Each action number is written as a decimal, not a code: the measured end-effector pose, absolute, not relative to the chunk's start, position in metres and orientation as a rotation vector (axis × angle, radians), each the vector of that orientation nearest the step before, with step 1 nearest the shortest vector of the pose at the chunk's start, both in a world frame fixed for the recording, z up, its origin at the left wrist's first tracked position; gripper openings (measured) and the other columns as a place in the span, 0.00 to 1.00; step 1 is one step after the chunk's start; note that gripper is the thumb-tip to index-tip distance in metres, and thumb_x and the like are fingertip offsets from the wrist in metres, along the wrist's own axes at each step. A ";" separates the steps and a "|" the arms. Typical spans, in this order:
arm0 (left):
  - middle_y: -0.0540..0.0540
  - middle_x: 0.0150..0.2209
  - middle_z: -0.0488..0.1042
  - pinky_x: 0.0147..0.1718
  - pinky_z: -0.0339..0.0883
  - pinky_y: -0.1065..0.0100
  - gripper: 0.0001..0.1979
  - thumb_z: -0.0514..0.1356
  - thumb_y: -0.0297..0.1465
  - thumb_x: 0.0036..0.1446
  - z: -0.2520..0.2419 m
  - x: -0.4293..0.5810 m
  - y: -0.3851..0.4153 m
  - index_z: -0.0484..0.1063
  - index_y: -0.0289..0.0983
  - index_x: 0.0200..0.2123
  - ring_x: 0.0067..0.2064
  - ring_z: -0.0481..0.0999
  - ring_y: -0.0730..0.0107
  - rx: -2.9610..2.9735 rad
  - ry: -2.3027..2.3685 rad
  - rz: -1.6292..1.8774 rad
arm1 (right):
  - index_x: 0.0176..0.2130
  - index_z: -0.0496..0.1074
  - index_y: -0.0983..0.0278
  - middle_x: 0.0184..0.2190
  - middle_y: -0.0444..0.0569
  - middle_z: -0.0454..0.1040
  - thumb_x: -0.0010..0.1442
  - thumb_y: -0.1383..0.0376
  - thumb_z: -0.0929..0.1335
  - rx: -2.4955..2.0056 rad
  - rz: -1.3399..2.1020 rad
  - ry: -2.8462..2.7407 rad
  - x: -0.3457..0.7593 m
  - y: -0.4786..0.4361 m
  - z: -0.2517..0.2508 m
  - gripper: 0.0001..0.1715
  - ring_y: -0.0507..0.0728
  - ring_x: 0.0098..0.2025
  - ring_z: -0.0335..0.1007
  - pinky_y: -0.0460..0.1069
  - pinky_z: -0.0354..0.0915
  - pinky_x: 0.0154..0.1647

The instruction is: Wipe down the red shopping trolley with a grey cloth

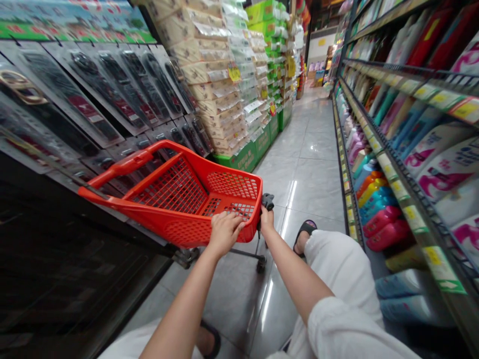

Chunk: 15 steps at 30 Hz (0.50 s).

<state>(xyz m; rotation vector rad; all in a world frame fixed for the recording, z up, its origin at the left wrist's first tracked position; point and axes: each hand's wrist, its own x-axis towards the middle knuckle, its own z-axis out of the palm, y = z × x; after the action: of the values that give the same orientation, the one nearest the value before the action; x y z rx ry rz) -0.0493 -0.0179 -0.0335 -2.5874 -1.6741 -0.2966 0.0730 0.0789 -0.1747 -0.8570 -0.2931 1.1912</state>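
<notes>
A red plastic shopping cart (187,187) stands tilted in the aisle, its basket empty and its long red handle (123,167) pointing left. My left hand (224,230) grips the near rim of the basket. My right hand (266,219) is closed around the black grip (268,200) at the cart's right rear corner. My legs in white trousers and a sandalled foot (305,230) show below.
Left wall rack of packaged dark items (112,89). Stacked tissue packs (220,80) and green cartons (245,157) line the left side further on. Right shelves (392,164) hold detergent bottles and bags. Glossy tiled floor (310,149) runs ahead between them.
</notes>
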 end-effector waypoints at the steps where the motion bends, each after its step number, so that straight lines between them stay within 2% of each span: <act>1: 0.47 0.35 0.75 0.41 0.50 0.59 0.19 0.49 0.43 0.66 -0.034 -0.048 -0.016 0.76 0.42 0.36 0.39 0.66 0.62 -2.582 -1.680 -0.298 | 0.38 0.74 0.66 0.34 0.47 0.80 0.47 0.58 0.70 -0.880 1.210 -0.296 0.070 0.069 -0.185 0.19 0.57 0.37 0.75 0.51 0.71 0.42; 4: 0.47 0.34 0.75 0.41 0.50 0.59 0.19 0.49 0.43 0.66 -0.035 -0.044 -0.013 0.76 0.42 0.35 0.40 0.66 0.62 -2.557 -1.699 -0.320 | 0.39 0.75 0.65 0.36 0.48 0.81 0.48 0.58 0.70 -0.932 1.284 -0.300 0.061 0.039 -0.202 0.18 0.58 0.39 0.76 0.52 0.72 0.41; 7: 0.47 0.35 0.75 0.41 0.50 0.59 0.19 0.48 0.43 0.66 -0.035 -0.041 -0.013 0.75 0.42 0.35 0.40 0.67 0.62 -2.543 -1.716 -0.340 | 0.41 0.75 0.64 0.37 0.50 0.81 0.51 0.57 0.70 -0.909 1.386 -0.280 0.061 0.032 -0.189 0.19 0.60 0.39 0.77 0.54 0.73 0.41; 12: 0.47 0.34 0.75 0.41 0.50 0.59 0.20 0.48 0.43 0.66 -0.033 -0.044 -0.021 0.76 0.42 0.35 0.39 0.67 0.62 -2.568 -1.696 -0.338 | 0.43 0.73 0.64 0.38 0.48 0.81 0.50 0.56 0.71 -0.759 1.284 -0.331 0.080 0.080 -0.147 0.22 0.58 0.39 0.77 0.54 0.73 0.43; 15: 0.47 0.34 0.75 0.42 0.50 0.59 0.19 0.47 0.42 0.67 -0.033 -0.047 -0.023 0.76 0.42 0.36 0.39 0.67 0.63 -2.597 -1.681 -0.334 | 0.42 0.73 0.65 0.33 0.46 0.80 0.50 0.57 0.70 -0.803 1.269 -0.344 0.086 0.095 -0.152 0.21 0.57 0.36 0.76 0.53 0.72 0.41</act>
<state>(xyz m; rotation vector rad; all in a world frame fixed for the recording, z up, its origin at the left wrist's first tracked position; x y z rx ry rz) -0.0467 -0.0229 -0.0333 -2.5972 -1.6813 -0.3339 0.0859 0.0952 -0.1517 -0.8034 -0.3438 1.2693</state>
